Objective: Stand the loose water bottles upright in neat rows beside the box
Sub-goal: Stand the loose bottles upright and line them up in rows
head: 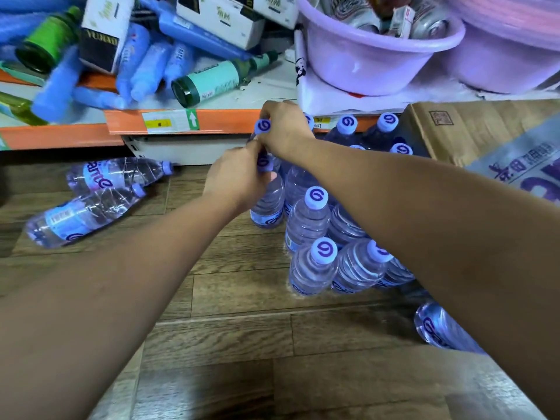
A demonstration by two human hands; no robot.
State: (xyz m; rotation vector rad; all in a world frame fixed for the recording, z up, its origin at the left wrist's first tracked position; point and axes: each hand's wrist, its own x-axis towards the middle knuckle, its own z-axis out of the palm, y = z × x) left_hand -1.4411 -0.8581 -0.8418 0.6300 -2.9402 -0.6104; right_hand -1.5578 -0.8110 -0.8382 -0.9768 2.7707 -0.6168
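— Bottles (pixel 313 262) standing in rows can be seen at the middle right of the frame, just beside the box (pixel 472 131). How much is done?

— Most of it, it seems. About ten are stood up. Two more are being set at the far left end of the rows: one cap is pinched by the left hand (pixel 239 177), and the next cap is held by the right hand (pixel 283 128).

— What is left?

— Two lying bottles (pixel 91 195) are seen at the middle left, well apart from the rows. One more (pixel 442 328) is lying at the lower right.

— And the room?

— A wood floor (pixel 242 344) is used. A messy shelf (pixel 181 121) and purple tubs (pixel 375 62) are seen along the top.
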